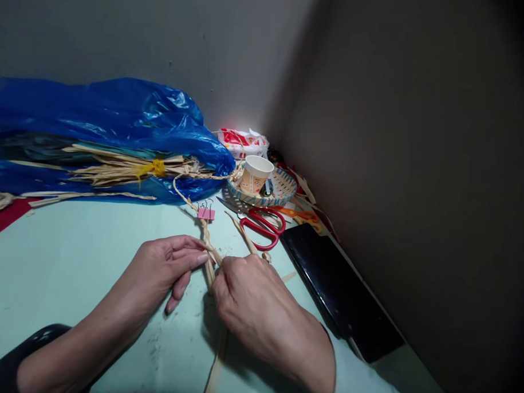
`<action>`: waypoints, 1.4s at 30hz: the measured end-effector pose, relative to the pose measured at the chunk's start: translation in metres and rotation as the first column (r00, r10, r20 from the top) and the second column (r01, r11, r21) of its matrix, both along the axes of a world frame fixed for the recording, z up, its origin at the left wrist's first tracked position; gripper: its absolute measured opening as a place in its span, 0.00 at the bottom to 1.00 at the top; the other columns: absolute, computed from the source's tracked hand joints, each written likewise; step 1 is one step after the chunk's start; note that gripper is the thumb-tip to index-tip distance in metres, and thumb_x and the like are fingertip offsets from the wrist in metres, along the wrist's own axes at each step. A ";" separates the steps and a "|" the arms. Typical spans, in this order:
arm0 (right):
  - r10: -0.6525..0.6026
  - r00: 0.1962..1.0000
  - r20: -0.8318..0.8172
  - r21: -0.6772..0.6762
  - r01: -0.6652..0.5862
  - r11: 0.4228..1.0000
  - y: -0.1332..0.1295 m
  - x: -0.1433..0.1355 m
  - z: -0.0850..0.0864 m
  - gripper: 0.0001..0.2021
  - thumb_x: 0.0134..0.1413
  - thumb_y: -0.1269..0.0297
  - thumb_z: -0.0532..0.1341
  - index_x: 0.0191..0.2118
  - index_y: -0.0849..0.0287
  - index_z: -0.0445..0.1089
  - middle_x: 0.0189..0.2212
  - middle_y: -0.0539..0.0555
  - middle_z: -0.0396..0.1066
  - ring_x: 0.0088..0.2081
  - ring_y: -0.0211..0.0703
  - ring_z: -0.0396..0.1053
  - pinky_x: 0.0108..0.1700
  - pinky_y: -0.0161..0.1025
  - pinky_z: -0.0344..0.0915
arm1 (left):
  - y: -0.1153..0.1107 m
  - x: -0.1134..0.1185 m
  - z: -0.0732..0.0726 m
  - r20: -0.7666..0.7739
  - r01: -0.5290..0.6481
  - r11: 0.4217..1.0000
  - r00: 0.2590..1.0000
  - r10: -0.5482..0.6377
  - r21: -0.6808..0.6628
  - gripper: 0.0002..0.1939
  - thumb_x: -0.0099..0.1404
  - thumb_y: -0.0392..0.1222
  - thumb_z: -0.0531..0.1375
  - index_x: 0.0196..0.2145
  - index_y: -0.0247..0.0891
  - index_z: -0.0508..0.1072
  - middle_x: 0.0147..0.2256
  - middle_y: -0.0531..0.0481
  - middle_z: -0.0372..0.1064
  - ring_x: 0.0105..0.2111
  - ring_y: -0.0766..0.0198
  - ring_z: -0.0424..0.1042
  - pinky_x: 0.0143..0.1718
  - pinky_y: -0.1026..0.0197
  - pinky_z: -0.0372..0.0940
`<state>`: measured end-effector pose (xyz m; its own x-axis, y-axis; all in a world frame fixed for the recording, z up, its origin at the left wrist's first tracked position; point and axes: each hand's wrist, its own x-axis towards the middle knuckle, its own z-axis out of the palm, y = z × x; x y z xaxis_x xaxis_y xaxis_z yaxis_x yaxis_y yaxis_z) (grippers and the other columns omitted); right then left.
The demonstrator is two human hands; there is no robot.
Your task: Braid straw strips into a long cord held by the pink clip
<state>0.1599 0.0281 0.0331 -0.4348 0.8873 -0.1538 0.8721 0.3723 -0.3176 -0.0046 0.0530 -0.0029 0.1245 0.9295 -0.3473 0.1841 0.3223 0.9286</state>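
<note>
A pale braid of dried plant strands (206, 233) runs down from a pink binder clip (206, 213) on the table. Thumb and fingertips of my left hand (167, 265) pinch the strands just below the clip. Close beside it on the right, my right hand (252, 302) is curled over, closed on a strand. Its fingertips are hidden under the back of the hand. One loose end (215, 370) trails toward me beneath the right hand, and another strand (241, 230) sticks out beyond it.
Red-handled scissors (267, 225) lie past my right hand, near a woven basket (286, 189) with a paper cup (256, 172). A black tablet-like slab (340, 291) lies at the right. Behind, a blue plastic bag (131, 111) holds a tied strand bundle (117, 167).
</note>
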 end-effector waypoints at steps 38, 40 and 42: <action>-0.124 0.851 -0.510 -0.115 0.075 0.991 0.026 0.009 -0.012 0.08 0.65 0.62 0.60 0.42 0.63 0.72 0.34 0.52 0.72 0.36 0.39 0.67 0.37 0.34 0.57 | 0.002 -0.003 -0.004 0.209 -0.035 0.999 0.977 0.038 -0.020 0.13 0.56 0.47 0.66 0.34 0.36 0.72 0.11 0.65 0.55 0.10 0.79 0.44 0.11 0.75 0.40; -0.121 0.836 -0.535 -0.143 0.051 0.988 0.026 0.006 -0.014 0.09 0.65 0.62 0.59 0.39 0.62 0.71 0.30 0.50 0.70 0.33 0.38 0.64 0.34 0.33 0.55 | 0.002 -0.002 -0.003 0.203 -0.042 0.999 0.978 0.044 -0.016 0.13 0.56 0.47 0.66 0.34 0.37 0.72 0.10 0.66 0.54 0.10 0.78 0.44 0.11 0.74 0.39; -0.104 0.865 -0.492 -0.127 0.047 0.991 0.024 0.004 -0.014 0.11 0.67 0.61 0.57 0.35 0.62 0.70 0.26 0.48 0.66 0.30 0.37 0.61 0.31 0.33 0.52 | 0.002 -0.001 -0.001 0.194 -0.048 0.999 0.980 0.049 -0.009 0.12 0.55 0.46 0.66 0.33 0.37 0.73 0.10 0.66 0.53 0.10 0.78 0.43 0.11 0.74 0.39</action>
